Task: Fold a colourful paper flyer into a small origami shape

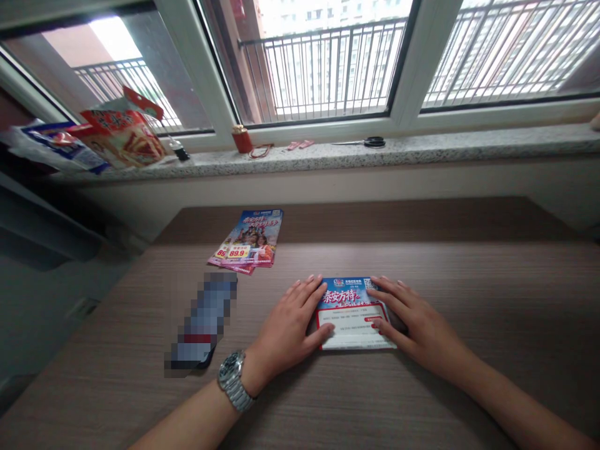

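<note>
A flyer (356, 325) lies on the wooden table (445, 269), its lower part folded up so that a white panel with a red border covers part of the blue front. My left hand (293, 322) rests flat along its left edge, thumb on the white panel and fingers slightly spread. On the opposite side my right hand (417, 319) lies with its fingers apart, fingertips and thumb touching the right edge. Neither hand is closed around the paper. A metal watch (234, 378) is on my left wrist.
Several matching flyers (250, 240) lie stacked at the back left, with a pixelated phone (204, 322) nearer. Snack bags (124, 134), a red container (242, 139) and black-handled scissors (374, 142) sit on the stone windowsill (431, 144).
</note>
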`<move>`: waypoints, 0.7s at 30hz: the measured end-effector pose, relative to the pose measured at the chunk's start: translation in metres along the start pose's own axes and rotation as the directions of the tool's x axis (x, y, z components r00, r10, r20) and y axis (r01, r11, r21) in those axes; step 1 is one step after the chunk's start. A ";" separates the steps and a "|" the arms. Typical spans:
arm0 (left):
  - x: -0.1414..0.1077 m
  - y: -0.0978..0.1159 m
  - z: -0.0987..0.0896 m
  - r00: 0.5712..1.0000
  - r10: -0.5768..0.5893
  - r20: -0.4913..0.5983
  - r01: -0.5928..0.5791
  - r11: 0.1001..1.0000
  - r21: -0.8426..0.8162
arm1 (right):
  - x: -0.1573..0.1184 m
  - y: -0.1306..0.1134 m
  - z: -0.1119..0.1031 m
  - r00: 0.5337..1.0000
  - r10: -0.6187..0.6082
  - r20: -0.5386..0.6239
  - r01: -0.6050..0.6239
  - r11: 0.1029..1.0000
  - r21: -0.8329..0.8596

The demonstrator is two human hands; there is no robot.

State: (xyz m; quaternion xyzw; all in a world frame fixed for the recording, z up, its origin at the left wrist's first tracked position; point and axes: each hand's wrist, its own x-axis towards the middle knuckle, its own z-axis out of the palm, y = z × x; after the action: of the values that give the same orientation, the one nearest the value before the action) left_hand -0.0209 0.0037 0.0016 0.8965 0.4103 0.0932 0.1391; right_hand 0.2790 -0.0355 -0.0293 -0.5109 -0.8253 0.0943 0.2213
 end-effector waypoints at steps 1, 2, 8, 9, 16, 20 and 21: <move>0.000 0.000 0.000 1.000 0.001 0.001 -0.001 1.000 0.001 | 0.000 0.000 0.000 1.000 -0.002 0.003 0.002 1.000 -0.003; 0.000 0.000 0.000 1.000 0.001 0.003 -0.001 1.000 0.002 | 0.000 0.000 0.000 1.000 -0.002 0.003 0.002 1.000 -0.005; 0.001 -0.001 0.000 1.000 0.005 -0.013 -0.005 1.000 -0.005 | 0.001 0.000 0.000 1.000 -0.001 0.004 0.001 1.000 -0.008; 0.001 -0.001 0.000 1.000 0.009 -0.016 -0.009 1.000 -0.003 | 0.001 0.000 0.000 1.000 -0.004 0.007 0.004 1.000 -0.009; 0.001 0.000 0.001 1.000 0.011 -0.023 -0.011 1.000 0.003 | 0.002 0.000 -0.003 1.000 0.003 0.013 -0.004 1.000 0.009; 0.001 0.000 0.001 1.000 0.007 -0.027 -0.007 1.000 -0.007 | 0.002 -0.002 -0.004 1.000 0.001 0.013 -0.001 1.000 0.009; 0.000 0.000 0.001 1.000 0.008 -0.028 -0.008 1.000 -0.011 | 0.002 -0.002 -0.005 1.000 0.002 0.015 -0.002 1.000 0.009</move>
State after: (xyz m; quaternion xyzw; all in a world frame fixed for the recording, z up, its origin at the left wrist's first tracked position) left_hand -0.0200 0.0036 0.0007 0.8959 0.4081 0.1085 0.1378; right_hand 0.2788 -0.0349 -0.0239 -0.5101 -0.8259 0.1021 0.2175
